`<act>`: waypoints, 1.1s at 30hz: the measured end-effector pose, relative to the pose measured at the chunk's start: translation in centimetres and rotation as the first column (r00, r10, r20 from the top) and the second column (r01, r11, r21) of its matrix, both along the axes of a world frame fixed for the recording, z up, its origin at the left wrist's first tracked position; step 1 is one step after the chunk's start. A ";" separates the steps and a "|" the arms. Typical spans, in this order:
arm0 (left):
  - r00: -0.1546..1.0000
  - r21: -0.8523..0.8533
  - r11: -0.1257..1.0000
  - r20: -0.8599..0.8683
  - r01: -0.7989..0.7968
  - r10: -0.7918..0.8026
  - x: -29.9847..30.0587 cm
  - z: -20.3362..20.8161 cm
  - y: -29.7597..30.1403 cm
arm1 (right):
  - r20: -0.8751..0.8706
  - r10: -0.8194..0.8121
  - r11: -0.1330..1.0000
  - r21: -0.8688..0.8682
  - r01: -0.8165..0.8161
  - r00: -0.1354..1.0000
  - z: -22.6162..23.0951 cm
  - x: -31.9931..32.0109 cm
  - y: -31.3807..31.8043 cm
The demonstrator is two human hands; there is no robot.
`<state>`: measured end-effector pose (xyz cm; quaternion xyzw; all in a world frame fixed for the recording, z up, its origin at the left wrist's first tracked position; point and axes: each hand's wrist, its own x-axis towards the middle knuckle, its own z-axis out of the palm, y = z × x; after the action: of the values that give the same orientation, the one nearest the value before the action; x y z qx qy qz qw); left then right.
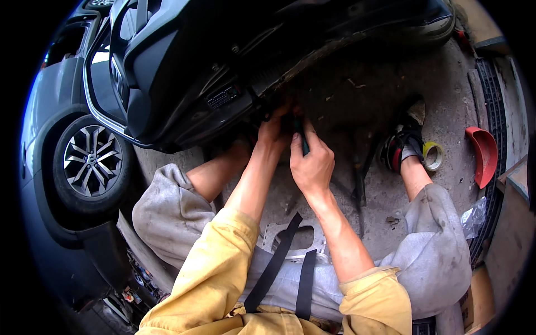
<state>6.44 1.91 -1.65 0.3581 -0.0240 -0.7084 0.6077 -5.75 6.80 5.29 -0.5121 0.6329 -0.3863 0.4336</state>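
Note:
My left hand [272, 129] reaches up to the lower edge of a dark car body panel [223, 120]. Its fingers are bent and partly lost in shadow, so what they pinch does not show. Just to its right, my right hand [314, 163] is closed round a slim tool with a dark green handle [305, 144], thumb laid along it. The tool points up toward the panel edge and the left fingertips; its tip is too dark to make out. A slotted black block [222, 97] sits in the panel, left of my hands.
A grey stool top [319, 237] with a cut-out shows between my legs. On the floor at right lie a roll of yellow tape [439, 156], a curved red piece [484, 157] and clear plastic wrap [473, 219]. A second car's wheel [92, 162] stands at left.

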 end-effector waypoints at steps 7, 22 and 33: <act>0.998 0.061 0.998 -0.059 -0.018 0.022 1.0 -0.6 -0.5 | -0.072 0.097 0.981 0.174 -0.083 0.993 3.2 -0.4 -1.8; 0.991 -0.018 0.996 -0.096 0.088 -0.089 1.0 -0.8 -1.4 | -0.184 0.176 0.982 -0.041 -0.186 0.967 -0.5 -1.9 -2.5; 0.999 0.107 0.994 -0.039 0.008 -0.004 1.0 0.1 -0.7 | -0.114 0.155 0.975 0.175 -0.134 0.981 3.0 -0.7 -2.0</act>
<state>7.42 1.16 -1.57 0.3763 0.0248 -0.7173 0.5859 -6.46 4.78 8.33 -0.5423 0.6501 -0.2660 0.4609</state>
